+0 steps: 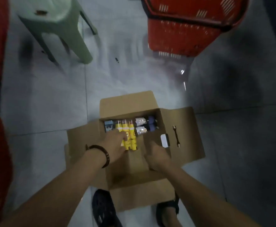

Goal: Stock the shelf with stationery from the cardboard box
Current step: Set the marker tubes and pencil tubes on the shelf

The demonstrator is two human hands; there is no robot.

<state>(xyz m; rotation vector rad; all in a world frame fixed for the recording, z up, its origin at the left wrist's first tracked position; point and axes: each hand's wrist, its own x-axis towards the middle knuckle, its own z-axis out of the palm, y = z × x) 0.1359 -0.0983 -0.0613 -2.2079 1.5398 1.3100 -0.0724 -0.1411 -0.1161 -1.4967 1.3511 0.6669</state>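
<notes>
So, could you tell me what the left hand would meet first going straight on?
Likely the yellow packs in the box; the left hand seems to reach them, though blur hides contact.

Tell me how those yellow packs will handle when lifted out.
Yellow packs look long and rigid, probably lifting without sagging. Three lie side by side, so they may separate unless gripped together. Glossy wrap could be slippery.

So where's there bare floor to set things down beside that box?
Bare grey floor tiles lie between the pale green plastic stool and the brown cardboard box, and right of the box, short of the red plastic basket. The box's far end is crowded with yellow packs and other stationery.
</notes>
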